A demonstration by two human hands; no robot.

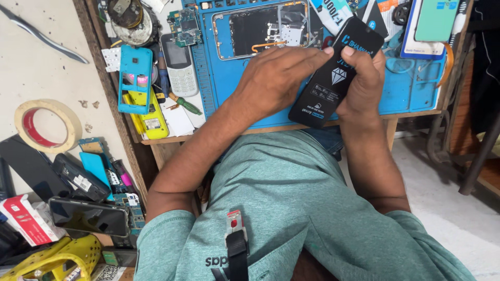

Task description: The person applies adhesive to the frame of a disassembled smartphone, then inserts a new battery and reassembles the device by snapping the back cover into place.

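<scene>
Phone repair workshop: blue repair mat (229, 78), opened phone (260, 28), loose circuit boards (183, 27).
</scene>
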